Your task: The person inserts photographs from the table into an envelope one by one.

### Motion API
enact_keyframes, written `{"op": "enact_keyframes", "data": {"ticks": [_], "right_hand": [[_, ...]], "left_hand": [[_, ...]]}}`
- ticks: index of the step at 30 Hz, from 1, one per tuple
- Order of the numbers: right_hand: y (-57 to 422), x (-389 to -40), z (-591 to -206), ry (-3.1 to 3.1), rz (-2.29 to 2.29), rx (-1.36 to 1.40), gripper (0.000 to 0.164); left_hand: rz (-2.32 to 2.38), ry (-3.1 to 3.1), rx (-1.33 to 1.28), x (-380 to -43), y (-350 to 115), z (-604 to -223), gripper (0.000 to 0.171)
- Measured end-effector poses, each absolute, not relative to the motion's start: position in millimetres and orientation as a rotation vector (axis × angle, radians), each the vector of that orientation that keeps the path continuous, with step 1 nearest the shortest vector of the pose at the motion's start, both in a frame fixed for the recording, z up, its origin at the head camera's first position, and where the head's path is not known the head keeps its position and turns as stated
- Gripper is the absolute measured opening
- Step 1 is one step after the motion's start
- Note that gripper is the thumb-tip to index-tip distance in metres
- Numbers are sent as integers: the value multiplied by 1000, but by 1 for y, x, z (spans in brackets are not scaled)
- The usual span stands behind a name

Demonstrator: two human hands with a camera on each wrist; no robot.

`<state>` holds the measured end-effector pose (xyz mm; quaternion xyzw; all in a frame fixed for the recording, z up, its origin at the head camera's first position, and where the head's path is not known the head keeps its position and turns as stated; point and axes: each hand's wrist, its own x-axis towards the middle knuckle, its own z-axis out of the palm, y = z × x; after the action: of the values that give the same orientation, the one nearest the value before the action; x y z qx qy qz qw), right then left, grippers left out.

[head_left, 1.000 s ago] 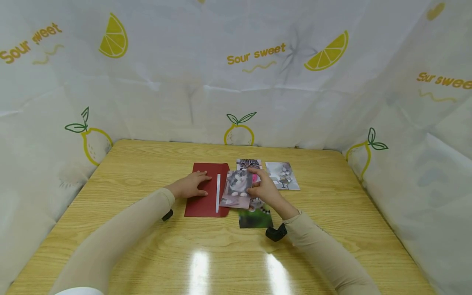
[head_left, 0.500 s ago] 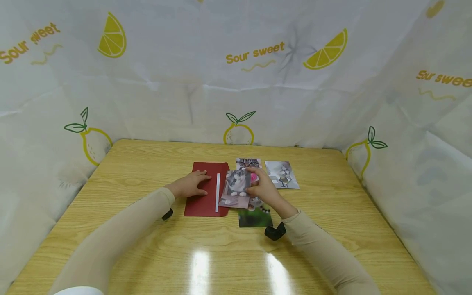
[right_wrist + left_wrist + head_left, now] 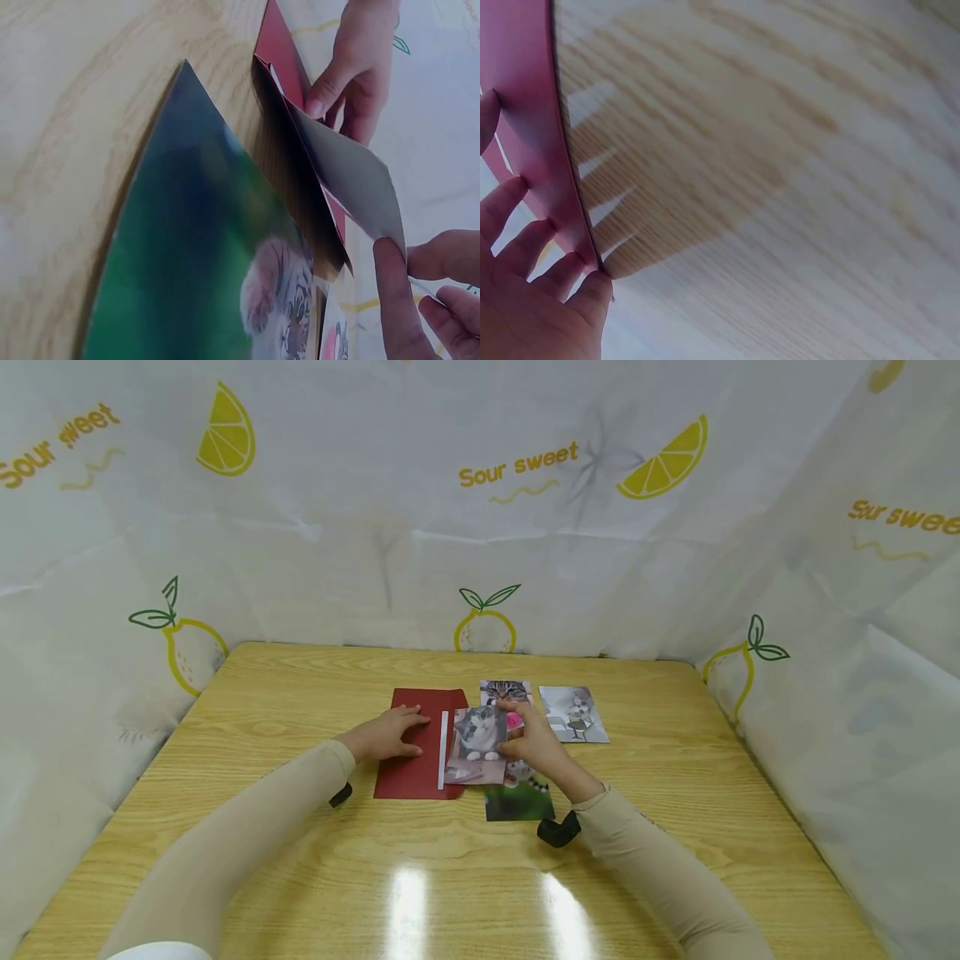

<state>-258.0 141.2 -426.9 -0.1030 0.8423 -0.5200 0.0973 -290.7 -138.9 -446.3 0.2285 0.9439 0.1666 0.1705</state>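
My left hand (image 3: 386, 735) lies with spread fingers on a red envelope (image 3: 397, 787), which has a white strip (image 3: 443, 752) along its flap side. In the left wrist view, the fingertips touch the red surface near its edge. Between thumb and fingers, my right hand (image 3: 543, 747) pinches a cat photo card (image 3: 476, 747). That card overlaps the envelope's right part, its left edge beside the white strip. In the right wrist view, the card's grey side (image 3: 352, 172) tilts up from the envelope; whether its far edge is inside the opening I cannot tell.
Beneath and beside the held card lie a tabby cat photo (image 3: 506, 691) and a green-backed photo with a tiger cub (image 3: 517, 803). A pale grey photo (image 3: 575, 714) lies farther right. The wooden table (image 3: 480, 877) meets a lemon-print cloth (image 3: 375, 568) behind and at the sides.
The cat photo card has shifted slightly left, toward the white strip, in my right hand. My left hand has stayed in place on the envelope.
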Motion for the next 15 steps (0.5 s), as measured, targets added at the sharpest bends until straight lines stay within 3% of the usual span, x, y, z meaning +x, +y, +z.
{"op": "enact_keyframes", "data": {"ticks": [15], "right_hand": [[136,-257,-433,2379,-1612,-285,73]], "left_hand": [[491,2674,659,-291,-139,-444,64]]}}
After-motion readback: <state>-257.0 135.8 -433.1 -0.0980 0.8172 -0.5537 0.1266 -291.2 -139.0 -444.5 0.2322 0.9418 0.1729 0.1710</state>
